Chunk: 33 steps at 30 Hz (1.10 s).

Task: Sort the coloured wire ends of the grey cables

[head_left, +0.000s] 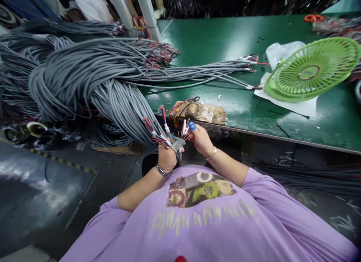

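My left hand [167, 156] is closed round the ends of several grey cables, whose coloured wires [158, 134] fan out above the fist. A grey wrap [178, 144] covers its thumb area. Close by on the right, my right hand [202, 140] is pinched at the wire tips, with a blue cover [192, 125] on one finger. A small pale pink piece [185, 127] shows at its fingertips; what exactly the fingers grip is too small to tell. The large grey cable bundle [121, 104] hangs over the table edge beside my left hand.
On the green table [197, 36] lie more grey cables [197, 72], a taped brown block [207, 112] and a green fan [310, 72] on white paper. Orange-handled scissors [313, 18] lie at the back right. A person in white [91, 6] is at the upper left.
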Available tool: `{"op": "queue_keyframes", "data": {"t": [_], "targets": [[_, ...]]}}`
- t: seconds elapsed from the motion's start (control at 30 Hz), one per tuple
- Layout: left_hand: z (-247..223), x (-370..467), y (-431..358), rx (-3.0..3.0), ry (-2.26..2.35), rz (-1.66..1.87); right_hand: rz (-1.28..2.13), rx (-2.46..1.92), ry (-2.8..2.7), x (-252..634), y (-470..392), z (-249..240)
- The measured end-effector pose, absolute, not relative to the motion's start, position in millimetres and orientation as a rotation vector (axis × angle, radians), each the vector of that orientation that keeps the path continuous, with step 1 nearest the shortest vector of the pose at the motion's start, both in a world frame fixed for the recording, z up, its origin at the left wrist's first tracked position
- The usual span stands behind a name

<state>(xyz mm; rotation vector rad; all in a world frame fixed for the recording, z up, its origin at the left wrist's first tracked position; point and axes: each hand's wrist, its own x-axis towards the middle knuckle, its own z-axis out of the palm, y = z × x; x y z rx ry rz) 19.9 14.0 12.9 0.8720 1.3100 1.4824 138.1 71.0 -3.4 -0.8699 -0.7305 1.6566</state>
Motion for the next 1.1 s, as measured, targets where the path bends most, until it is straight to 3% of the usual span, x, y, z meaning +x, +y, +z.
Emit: {"op": "queue_keyframes", "data": {"t": [0.1,0.3,0.6,0.9,1.1], "targets": [[12,19,15,0.871,1.323,1.463,1.57,-0.903,-0.751,135,72,-7],[10,20,14,0.932,1.316,1.464,1.942,-0.751,-0.518,130,77,0],[10,19,13,0.966,1.357,1.445,1.924,-0.743,-0.379,126,76,7],[12,12,3,1.027,1.382,1.527,2.17,-0.659,-0.452,142,76,3],[18,18,10,0.947,1.359,1.551,2.02,-0.678,-0.545,143,77,5]]}}
